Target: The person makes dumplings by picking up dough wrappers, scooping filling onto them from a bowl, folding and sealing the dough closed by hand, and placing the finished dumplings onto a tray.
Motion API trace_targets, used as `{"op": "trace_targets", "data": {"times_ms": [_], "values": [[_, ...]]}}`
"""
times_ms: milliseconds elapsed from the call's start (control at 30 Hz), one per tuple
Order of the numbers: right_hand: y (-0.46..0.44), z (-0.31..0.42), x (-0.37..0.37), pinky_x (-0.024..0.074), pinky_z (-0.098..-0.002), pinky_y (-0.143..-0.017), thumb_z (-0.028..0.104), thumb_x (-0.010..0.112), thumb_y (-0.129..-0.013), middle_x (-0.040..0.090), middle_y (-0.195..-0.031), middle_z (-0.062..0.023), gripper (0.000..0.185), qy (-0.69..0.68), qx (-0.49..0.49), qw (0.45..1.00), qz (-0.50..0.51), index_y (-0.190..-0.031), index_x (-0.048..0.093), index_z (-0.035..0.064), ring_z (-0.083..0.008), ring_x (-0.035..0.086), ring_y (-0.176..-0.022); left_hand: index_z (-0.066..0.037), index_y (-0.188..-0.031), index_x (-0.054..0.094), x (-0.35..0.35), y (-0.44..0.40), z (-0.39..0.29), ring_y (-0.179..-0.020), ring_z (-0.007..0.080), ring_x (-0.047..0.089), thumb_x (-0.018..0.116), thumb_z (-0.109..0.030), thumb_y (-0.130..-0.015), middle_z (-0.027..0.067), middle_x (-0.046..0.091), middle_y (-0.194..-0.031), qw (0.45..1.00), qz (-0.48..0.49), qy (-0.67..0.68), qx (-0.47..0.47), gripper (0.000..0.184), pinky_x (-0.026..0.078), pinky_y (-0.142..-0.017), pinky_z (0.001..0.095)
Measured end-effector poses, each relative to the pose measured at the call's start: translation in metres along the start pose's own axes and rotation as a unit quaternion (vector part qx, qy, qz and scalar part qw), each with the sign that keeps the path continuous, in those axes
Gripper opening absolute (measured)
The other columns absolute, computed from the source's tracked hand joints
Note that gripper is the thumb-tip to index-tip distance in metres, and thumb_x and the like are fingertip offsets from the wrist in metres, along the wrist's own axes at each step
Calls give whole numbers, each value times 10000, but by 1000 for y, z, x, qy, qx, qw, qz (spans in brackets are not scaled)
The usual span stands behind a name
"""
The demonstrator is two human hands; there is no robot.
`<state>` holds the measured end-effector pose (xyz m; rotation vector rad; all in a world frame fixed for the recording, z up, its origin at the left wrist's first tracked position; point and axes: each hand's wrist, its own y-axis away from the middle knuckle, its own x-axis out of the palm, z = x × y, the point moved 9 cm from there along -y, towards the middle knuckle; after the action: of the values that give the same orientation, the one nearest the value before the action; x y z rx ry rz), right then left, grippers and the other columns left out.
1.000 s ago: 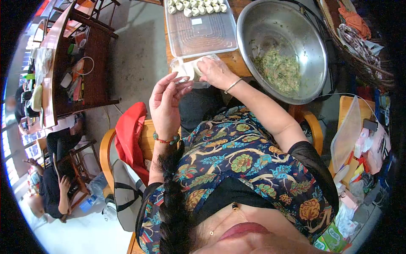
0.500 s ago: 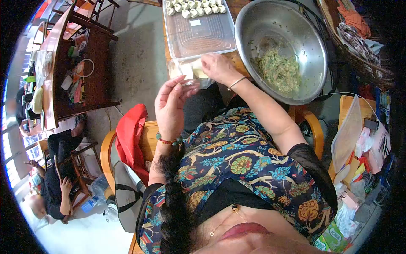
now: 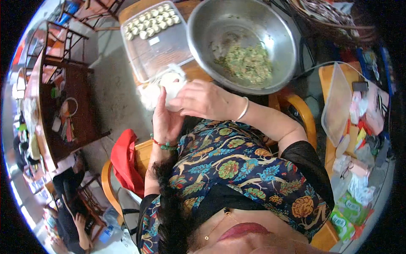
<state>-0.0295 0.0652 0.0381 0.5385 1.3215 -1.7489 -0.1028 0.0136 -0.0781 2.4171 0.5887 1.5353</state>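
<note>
A thin white dough wrapper lies between my hands in front of the tray. My left hand supports it with the thumb up along its side. My right hand has its fingers bent against the wrapper's right edge. Just left of them is a plastic bag with more pale wrappers, partly covered by my hands. Several folded dumplings stand in rows at the far end of a clear plastic tray. To the right, a large metal basin contains green-flecked filling.
A wicker basket is at upper right. Bags, a clear lid and packets cover a wooden chair at right. Red cloth hangs over my chair's left side. Another person sits at lower left beside a dark table.
My right hand has come away from the wrapper bag and met my left hand at a wrapper. The view has turned, so tray and basin appear further left.
</note>
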Motion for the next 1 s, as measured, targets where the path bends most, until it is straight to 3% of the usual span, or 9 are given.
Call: {"op": "trace_targets", "data": {"times_ms": [33, 133, 267, 367, 500, 600, 667, 733, 1000], "values": [[8, -7, -14, 504, -364, -756, 172, 684, -813, 626, -873, -95, 243, -9, 34, 999, -10, -1015, 644, 44, -253, 618, -846, -3, -1311, 474, -5, -4, 0, -1168, 265, 576, 506, -320, -995, 145, 591, -1250, 999, -28, -11, 27, 448, 465, -1006, 399], [47, -60, -69, 501, -391, -775, 316, 695, -847, 646, -921, -118, 305, 72, 214, 974, -2, -973, 641, 43, -290, 614, -871, 35, -1322, 436, 16, -4, 8, -1155, 334, 580, 500, -245, -991, 207, 580, -1237, 998, 10, -59, 5, 438, 495, -988, 425], [121, -122, -93, 519, -430, -794, 360, 679, -852, 660, -881, -185, 381, 243, 412, 834, 275, -987, 632, 6, -331, 639, -884, 67, -1316, 412, 20, -13, 27, -1106, 359, 610, 502, -211, -988, 242, 588, -1200, 993, 28, -110, -19, 440, 515, -961, 437], [162, -134, -72, 528, -446, -763, 227, 659, -838, 663, -825, -198, 240, 220, 407, 803, 376, -927, 651, 4, -345, 661, -835, 51, -1292, 450, 24, -16, 48, -1066, 349, 631, 534, -241, -980, 229, 608, -1169, 985, 28, -160, -67, 436, 530, -931, 427], [170, -153, -64, 538, -429, -726, 20, 574, -736, 652, -762, -209, 89, 219, 364, 823, 376, -762, 655, -6, -360, 666, -762, 51, -1230, 509, 19, -25, 87, -998, 310, 659, 540, -273, -987, 207, 645, -1101, 958, 50, -228, -165, 406, 543, -899, 409], [168, -156, -95, 533, -437, -737, 8, 554, -778, 654, -792, -206, 121, 223, 330, 863, 312, -818, 668, 3, -353, 665, -790, 55, -1192, 534, 24, -27, 107, -962, 277, 672, 551, -284, -986, 187, 662, -1065, 944, 61, -257, -197, 397, 546, -877, 378], [170, -157, -121, 519, -451, -754, 55, 543, -849, 648, -840, -189, 156, 250, 357, 827, 356, -913, 685, 34, -344, 654, -855, 39, -1184, 555, 20, -32, 123, -927, 254, 680, 595, -272, -968, 144, 664, -1051, 923, 88, -296, -229, 380, 552, -858, 351], [144, -136, -147, 541, -452, -702, 42, 564, -777, 654, -783, -216, 128, 280, 323, 868, 254, -793, 689, 22, -375, 670, -782, 39, -1181, 554, 9, -36, 124, -916, 247, 680, 611, -293, -960, 129, 663, -1039, 914, 86, -313, -242, 403, 554, -833, 340], [180, -153, -151, 527, -449, -705, 55, 566, -797, 611, -763, -183, 109, 311, 307, 860, 265, -794, 668, 18, -359, 644, -782, 61, -1156, 544, 20, -52, 146, -882, 235, 684, 585, -380, -961, 142, 657, -1027, 912, 98, -298, -265, 484, 565, -796, 333]]}}
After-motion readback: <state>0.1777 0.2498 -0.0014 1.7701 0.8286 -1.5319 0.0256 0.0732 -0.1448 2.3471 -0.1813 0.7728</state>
